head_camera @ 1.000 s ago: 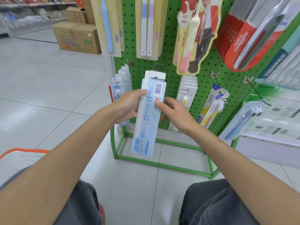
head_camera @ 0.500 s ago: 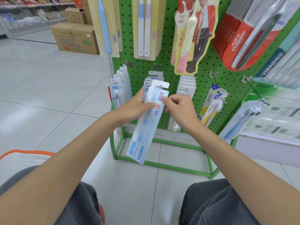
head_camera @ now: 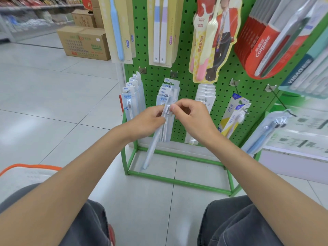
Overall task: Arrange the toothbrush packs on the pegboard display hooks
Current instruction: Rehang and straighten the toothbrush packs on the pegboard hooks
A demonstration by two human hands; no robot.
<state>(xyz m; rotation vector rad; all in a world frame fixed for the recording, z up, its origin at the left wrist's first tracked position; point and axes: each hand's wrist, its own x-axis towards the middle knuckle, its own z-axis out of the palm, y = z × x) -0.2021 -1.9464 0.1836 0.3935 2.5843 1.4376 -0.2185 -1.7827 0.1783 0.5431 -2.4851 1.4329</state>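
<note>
— While both hands are up at the board, what is the item held?
— Item: one toothbrush pack (head_camera: 153,148), clear, seen nearly edge-on. The left hand (head_camera: 147,119) grips its upper part with curled fingers. The right hand (head_camera: 193,118) pinches the top end, beside the bristles, between thumb and forefinger.
— Long axis?
— Top end at the fingers, foot slanting down and leftward over the green base frame (head_camera: 177,181).
— Destination?
— Middle hook (head_camera: 173,74) of the lower row on the pegboard (head_camera: 187,93), which carries a stack of like packs (head_camera: 168,88). It lies just above and behind the pinched top end. The right hand is judged the nearer. The hang hole must rise to meet the hook tip, and whether they line up cannot be told.
</note>
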